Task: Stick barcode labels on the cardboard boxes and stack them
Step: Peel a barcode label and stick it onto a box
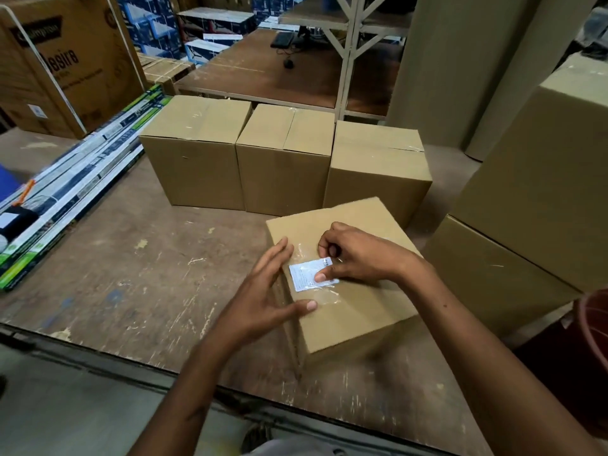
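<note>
A plain cardboard box (355,311) stands on the worn wooden table (131,264) in front of me. A white barcode label (304,274) lies on its top face under clear tape. My right hand (358,255) has its fingers curled and presses the label's right end with thumb and fingertips. My left hand (266,291) has straight fingers against the box's left top edge, thumb on the top face. Three more sealed cardboard boxes (283,159) stand in a row behind it.
Long tube-light packs (75,189) lie along the table's left side. Tall stacked cartons (539,205) stand at the right, with a red bucket (592,327) at the near right. A large printed carton (62,64) stands back left.
</note>
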A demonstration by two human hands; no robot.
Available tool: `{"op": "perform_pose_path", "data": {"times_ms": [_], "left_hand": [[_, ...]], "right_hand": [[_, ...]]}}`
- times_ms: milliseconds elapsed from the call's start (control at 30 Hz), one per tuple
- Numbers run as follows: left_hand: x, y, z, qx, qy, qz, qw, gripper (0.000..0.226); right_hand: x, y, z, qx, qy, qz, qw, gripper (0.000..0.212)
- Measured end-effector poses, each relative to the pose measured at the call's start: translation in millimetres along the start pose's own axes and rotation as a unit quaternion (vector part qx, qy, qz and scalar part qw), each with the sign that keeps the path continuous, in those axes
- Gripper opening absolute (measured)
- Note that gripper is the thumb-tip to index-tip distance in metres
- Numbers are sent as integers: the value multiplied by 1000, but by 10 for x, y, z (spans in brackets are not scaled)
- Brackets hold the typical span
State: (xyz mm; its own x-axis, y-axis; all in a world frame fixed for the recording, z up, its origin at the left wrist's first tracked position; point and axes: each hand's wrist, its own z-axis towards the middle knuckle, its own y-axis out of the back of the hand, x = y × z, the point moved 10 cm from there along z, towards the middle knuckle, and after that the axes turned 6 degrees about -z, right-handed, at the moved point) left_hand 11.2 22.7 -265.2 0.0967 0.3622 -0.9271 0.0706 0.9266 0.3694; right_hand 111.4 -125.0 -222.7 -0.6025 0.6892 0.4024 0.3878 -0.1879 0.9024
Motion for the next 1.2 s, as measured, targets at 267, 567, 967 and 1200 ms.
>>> {"op": "perform_pose_path", "data": {"times_ms": [267,567,967,1200], "left_hand": [[-136,389,225,59,-37,168,983,90],[-232,343,11,-46,-48,116,991,116],[-50,353,-6,-52,-24,-25,998,125],[-296,342,-63,-128,-85,85,984,87]], "right_hand": [[157,-94,-23,-96,-75,49,991,41],[143,-85,-110,-89,-111,176,974,45],[62,-265,-190,-205,-135,397,884,49],[51,-302,-93,-229,-177,449,845,34]]}}
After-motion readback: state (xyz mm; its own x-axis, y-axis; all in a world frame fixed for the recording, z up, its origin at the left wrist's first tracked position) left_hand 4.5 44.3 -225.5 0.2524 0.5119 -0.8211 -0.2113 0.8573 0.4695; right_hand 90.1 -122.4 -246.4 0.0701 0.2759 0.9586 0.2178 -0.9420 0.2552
